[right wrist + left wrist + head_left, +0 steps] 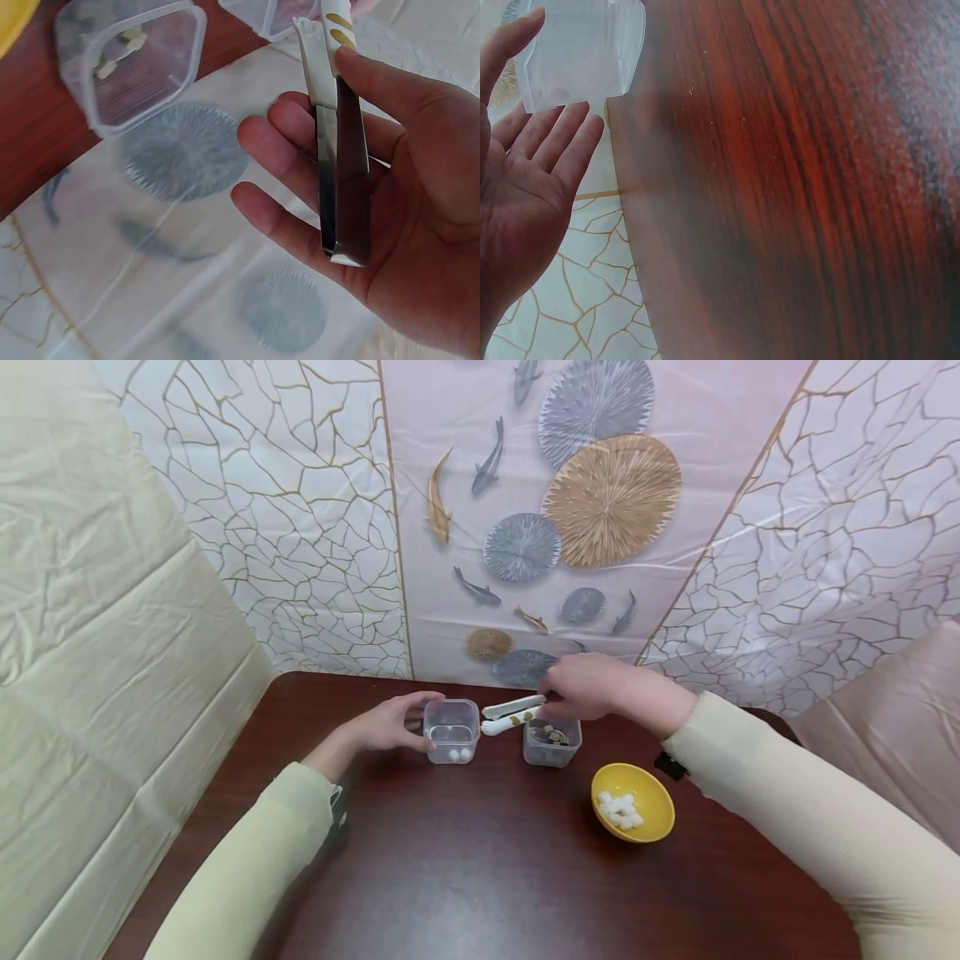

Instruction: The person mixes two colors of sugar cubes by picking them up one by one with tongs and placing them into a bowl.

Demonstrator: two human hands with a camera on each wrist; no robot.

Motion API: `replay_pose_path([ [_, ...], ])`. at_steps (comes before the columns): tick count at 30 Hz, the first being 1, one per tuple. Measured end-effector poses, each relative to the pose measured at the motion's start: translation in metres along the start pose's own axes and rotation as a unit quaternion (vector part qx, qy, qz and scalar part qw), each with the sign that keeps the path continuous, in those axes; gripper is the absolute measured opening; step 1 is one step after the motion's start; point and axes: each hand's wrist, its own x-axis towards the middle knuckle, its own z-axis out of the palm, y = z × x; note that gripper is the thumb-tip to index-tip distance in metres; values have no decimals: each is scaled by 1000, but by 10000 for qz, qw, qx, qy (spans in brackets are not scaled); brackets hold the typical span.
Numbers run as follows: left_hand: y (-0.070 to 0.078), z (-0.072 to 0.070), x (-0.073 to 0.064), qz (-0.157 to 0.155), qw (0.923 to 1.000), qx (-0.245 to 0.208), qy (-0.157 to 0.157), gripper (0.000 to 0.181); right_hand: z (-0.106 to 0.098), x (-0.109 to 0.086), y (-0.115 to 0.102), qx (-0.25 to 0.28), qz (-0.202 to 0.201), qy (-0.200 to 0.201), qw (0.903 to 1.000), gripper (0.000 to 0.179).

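My left hand (pixel 390 724) holds a clear plastic container (pixel 452 732) by its left side, thumb at the near side and forefinger along the far rim. Two small white pieces (pixel 460 754) lie in its bottom. In the left wrist view, the thumb and fingertips (pixel 576 112) are at the container's walls (pixel 574 52). My right hand (pixel 588 687) grips a pair of tongs (pixel 513 718) with metal arms and white, gold-patterned ends. The tong tips are slightly apart, right beside the left container's rim. Beneath them, a second clear container (pixel 551 756) holds small brownish pieces (pixel 551 735).
A yellow bowl (pixel 656 802) with several white pieces (pixel 619 810) stands at the right, near the right sleeve. The dark wooden table (pixel 465 868) ends at a patterned cloth backdrop (pixel 322 527) behind the containers. Plain cloth (pixel 90 635) hangs at the left.
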Motion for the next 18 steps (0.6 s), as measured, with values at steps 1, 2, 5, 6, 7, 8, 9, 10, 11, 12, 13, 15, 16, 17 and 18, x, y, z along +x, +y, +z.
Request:
replay_pose_path([
  [1, 0, 0, 0, 3, 10000, -15, -2, 86, -1, 7, -2, -77, 6, -35, 10000, 37],
  [2, 0, 0, 0, 10, 10000, -23, -7, 86, -1, 14, -3, -186, -43, -16, 9998, 36],
  [5, 1, 0, 1, 43, 10000, -52, -30, 86, -1, 32, -8, -483, -10, -99, 9988, 35],
  [6, 1, 0, 0, 50, 10000, -50, -36, 86, -1, 37, -10, -585, 10, -120, 9982, 34],
  [7, 1, 0, 0, 54, 10000, -39, -40, 86, -2, 42, -13, -650, 45, -162, 9977, 35],
  [8, 1, -1, 0, 58, 10000, -39, -42, 86, -2, 46, -15, -697, 100, -235, 9972, 34],
  [9, 1, -1, 0, 58, 10000, -42, -41, 86, -2, 51, -17, -750, 167, -325, 9965, 34],
  [10, 2, -1, 0, 58, 10000, -21, -35, 85, -2, 55, -19, -802, 212, -389, 9958, 34],
  [11, 2, -1, 0, 49, 10000, -13, -29, 85, -2, 59, -21, -823, 240, -433, 9954, 34],
  [12, 2, -1, 0, 52, 10000, -2, -24, 85, -2, 62, -23, -846, 221, -448, 9952, 34],
  [13, 1, -1, 0, 53, 10000, 10, -18, 84, -1, 65, -25, -855, 208, -473, 9950, 33],
  [15, 1, -1, 1, 54, 10000, 12, -17, 84, 1, 71, -27, -911, 193, -512, 9943, 30],
  [16, 1, -1, 1, 48, 10000, 15, -19, 84, 3, 74, -28, -930, 191, -523, 9941, 30],
  [17, 1, -1, 1, 40, 10000, 10, -24, 84, 4, 77, -29, -952, 199, -560, 9937, 30],
  [18, 1, -1, 1, 33, 10000, 3, -26, 84, 5, 79, -30, -968, 219, -598, 9933, 30],
])
